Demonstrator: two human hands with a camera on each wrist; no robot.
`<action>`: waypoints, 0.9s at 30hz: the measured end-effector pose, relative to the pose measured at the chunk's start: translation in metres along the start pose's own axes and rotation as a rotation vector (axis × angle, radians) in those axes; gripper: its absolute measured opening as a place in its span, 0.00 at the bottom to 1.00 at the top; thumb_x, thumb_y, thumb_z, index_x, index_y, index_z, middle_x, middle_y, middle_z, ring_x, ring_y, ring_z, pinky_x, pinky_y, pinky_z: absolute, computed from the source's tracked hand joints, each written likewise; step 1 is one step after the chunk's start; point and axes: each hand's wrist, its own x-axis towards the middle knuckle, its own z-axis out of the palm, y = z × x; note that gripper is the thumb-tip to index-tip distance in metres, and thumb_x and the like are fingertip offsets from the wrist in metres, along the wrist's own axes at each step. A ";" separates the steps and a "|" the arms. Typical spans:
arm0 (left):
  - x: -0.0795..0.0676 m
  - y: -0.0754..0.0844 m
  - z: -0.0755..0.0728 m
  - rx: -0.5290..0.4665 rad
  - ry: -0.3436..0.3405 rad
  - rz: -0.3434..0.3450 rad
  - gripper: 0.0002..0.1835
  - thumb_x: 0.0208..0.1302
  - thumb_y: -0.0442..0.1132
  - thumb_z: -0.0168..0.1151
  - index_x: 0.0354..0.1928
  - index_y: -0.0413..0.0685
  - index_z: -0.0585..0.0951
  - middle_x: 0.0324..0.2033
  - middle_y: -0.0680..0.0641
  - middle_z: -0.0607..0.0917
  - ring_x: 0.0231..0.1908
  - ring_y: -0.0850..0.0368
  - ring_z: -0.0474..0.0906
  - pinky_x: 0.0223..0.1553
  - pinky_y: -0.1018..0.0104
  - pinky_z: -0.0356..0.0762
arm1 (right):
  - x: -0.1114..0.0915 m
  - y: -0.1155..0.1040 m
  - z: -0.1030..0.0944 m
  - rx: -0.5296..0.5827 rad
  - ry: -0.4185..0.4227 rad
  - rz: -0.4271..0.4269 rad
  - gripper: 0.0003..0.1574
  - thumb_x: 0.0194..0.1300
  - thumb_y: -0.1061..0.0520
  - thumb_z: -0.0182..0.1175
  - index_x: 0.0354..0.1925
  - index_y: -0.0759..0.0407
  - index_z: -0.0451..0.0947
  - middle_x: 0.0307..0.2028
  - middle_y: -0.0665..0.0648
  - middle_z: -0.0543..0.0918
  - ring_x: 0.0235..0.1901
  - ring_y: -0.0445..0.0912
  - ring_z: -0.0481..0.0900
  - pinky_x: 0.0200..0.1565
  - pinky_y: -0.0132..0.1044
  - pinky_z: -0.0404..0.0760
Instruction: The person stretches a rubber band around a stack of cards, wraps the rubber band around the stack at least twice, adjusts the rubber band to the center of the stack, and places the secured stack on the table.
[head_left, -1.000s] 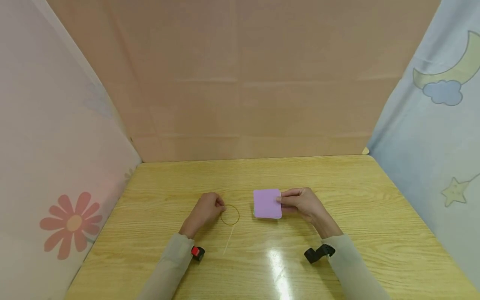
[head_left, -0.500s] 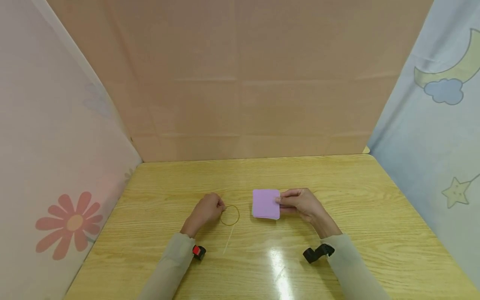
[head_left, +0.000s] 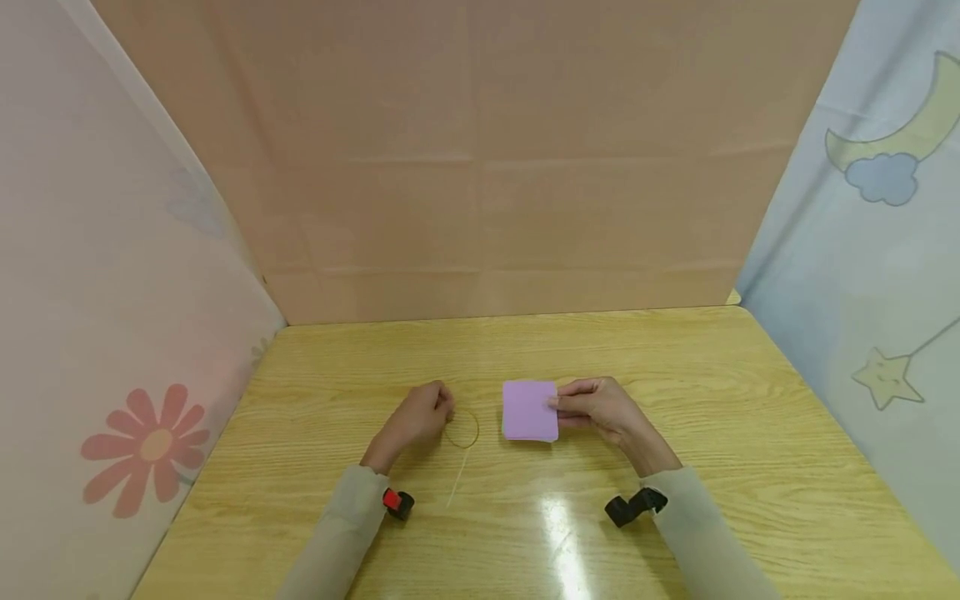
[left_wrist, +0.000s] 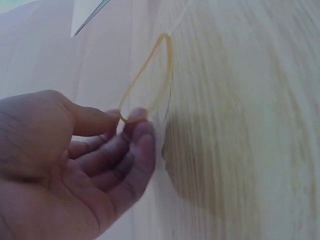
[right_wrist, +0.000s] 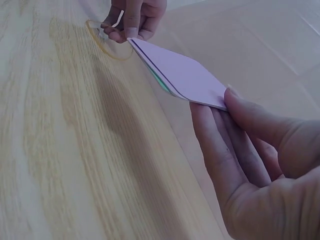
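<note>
Above table (head_left: 750,433), holding cards (head_left: 527,413) in right hand (head_left: 604,409), purple on top, green showing below. Gripping right edge only, thumb above, fingers beneath, parted by stack's thickness, probably to leave most of face uncovered. In left hand (head_left: 418,412), just left of cards, pinching band (left_wrist: 170,55) between thumb and fingertip, other fingers curled; lifting near end, apparently to keep loop open. Compared with earlier frame, holding cards slightly farther left, nearer band; keeping same pinch on band.

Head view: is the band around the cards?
No, the left hand pinches the band at one side, with a gap between it and the cards in the right hand.
</note>
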 end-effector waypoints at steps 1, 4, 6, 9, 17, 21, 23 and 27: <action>0.001 0.000 0.000 -0.020 0.007 0.001 0.05 0.78 0.32 0.57 0.46 0.39 0.82 0.35 0.46 0.87 0.32 0.58 0.78 0.34 0.66 0.77 | 0.000 0.000 0.001 0.009 -0.002 0.003 0.12 0.68 0.70 0.67 0.34 0.57 0.91 0.34 0.54 0.91 0.34 0.46 0.92 0.43 0.38 0.91; 0.003 0.001 0.001 -0.066 0.021 -0.017 0.09 0.76 0.33 0.61 0.51 0.37 0.84 0.35 0.47 0.89 0.33 0.59 0.82 0.35 0.66 0.80 | 0.000 0.000 0.002 0.031 -0.003 0.007 0.13 0.68 0.71 0.66 0.33 0.57 0.90 0.34 0.55 0.91 0.34 0.46 0.92 0.43 0.39 0.91; 0.004 0.002 0.001 -0.077 0.030 -0.036 0.10 0.76 0.34 0.62 0.52 0.38 0.86 0.37 0.47 0.90 0.36 0.59 0.83 0.38 0.64 0.82 | 0.000 0.000 0.003 0.033 -0.001 0.007 0.13 0.68 0.71 0.66 0.33 0.57 0.90 0.34 0.55 0.91 0.34 0.46 0.92 0.43 0.39 0.91; 0.002 0.006 -0.002 -0.086 0.023 -0.061 0.10 0.75 0.36 0.63 0.50 0.41 0.89 0.39 0.48 0.91 0.38 0.58 0.83 0.39 0.63 0.82 | -0.001 -0.001 0.005 0.033 0.000 0.009 0.12 0.68 0.71 0.67 0.33 0.57 0.90 0.34 0.55 0.91 0.34 0.46 0.92 0.43 0.39 0.91; 0.005 0.014 -0.007 -0.209 0.028 -0.075 0.11 0.78 0.37 0.61 0.47 0.38 0.89 0.37 0.44 0.91 0.33 0.58 0.82 0.33 0.69 0.80 | -0.002 -0.004 0.007 0.026 -0.023 0.001 0.10 0.69 0.70 0.67 0.36 0.58 0.91 0.35 0.55 0.92 0.35 0.47 0.93 0.42 0.38 0.91; 0.007 0.019 -0.007 -0.289 0.046 -0.088 0.11 0.78 0.36 0.61 0.48 0.36 0.89 0.39 0.43 0.91 0.36 0.59 0.84 0.38 0.68 0.85 | -0.002 -0.004 0.008 0.033 -0.029 0.000 0.10 0.69 0.69 0.67 0.37 0.58 0.91 0.35 0.55 0.92 0.35 0.47 0.93 0.42 0.38 0.91; 0.008 0.022 -0.008 -0.316 0.052 -0.088 0.12 0.78 0.36 0.61 0.49 0.36 0.88 0.40 0.42 0.91 0.38 0.57 0.85 0.41 0.64 0.88 | -0.001 -0.003 0.009 0.037 -0.025 0.003 0.10 0.69 0.70 0.66 0.37 0.58 0.91 0.35 0.55 0.92 0.35 0.46 0.92 0.42 0.37 0.91; 0.008 0.026 -0.008 -0.349 0.062 -0.068 0.12 0.78 0.35 0.60 0.51 0.33 0.87 0.42 0.39 0.90 0.39 0.56 0.85 0.46 0.57 0.89 | 0.001 -0.001 0.013 0.034 -0.019 0.010 0.11 0.69 0.70 0.66 0.36 0.57 0.91 0.34 0.55 0.92 0.34 0.46 0.92 0.41 0.37 0.91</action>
